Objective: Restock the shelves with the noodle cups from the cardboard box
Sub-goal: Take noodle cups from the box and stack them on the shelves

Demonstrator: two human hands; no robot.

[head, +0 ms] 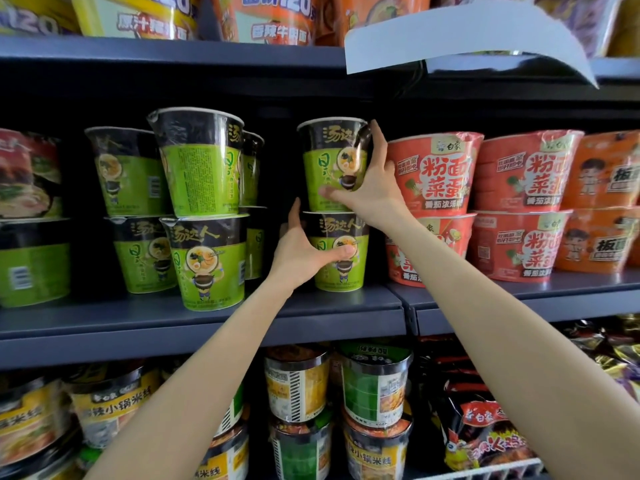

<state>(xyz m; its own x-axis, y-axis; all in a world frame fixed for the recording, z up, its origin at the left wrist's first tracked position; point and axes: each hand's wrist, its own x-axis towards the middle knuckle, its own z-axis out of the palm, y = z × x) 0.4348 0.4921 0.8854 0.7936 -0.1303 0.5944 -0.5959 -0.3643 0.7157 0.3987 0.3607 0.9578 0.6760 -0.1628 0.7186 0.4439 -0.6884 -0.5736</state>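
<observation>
Two green-and-black noodle cups stand stacked on the middle shelf (pixel 329 306). My right hand (pixel 370 181) grips the upper cup (pixel 327 157) from its right side, thumb across the front. My left hand (pixel 301 247) holds the lower cup (pixel 341 268) from the left, thumb on its front. Left of them stand more of the same green cups (pixel 201 168) in two-high stacks. The cardboard box is out of sight.
Red noodle bowls (pixel 440 174) press close on the right of the stack, orange ones (pixel 609 174) beyond. A dark gap lies between the held stack and the green cups at left. A white paper tag (pixel 467 39) hangs from the shelf above. Yellow and green cups (pixel 374 386) fill the shelf below.
</observation>
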